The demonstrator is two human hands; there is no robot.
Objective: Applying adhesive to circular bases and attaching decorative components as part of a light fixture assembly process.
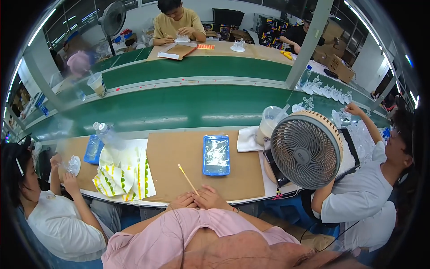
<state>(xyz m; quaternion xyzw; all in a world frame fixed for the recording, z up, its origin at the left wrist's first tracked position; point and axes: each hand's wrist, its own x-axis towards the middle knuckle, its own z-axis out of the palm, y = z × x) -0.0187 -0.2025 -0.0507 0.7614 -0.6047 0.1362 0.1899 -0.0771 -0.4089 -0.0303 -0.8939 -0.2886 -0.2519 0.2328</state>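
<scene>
My left hand (182, 201) and my right hand (210, 198) rest together at the near edge of the table, fingers curled in and almost touching. A thin wooden stick (188, 179) with a yellow upper end, like a small brush, slants up and left from between them. Its lower end goes into the fingers of my right hand. Whether my left fingers also hold something is hidden. Beyond my hands, a blue-rimmed tray (204, 154) with shiny clear wrapping lies on a brown cardboard sheet (170, 150).
Left of the cardboard lie crumpled patterned paper (123, 172), a blue container (93, 149) and a clear bottle (105, 130). To the right stand a round fan (307, 150) and a plastic cup (268, 122). A green conveyor belt (188, 107) runs behind. Co-workers sit on both sides and opposite.
</scene>
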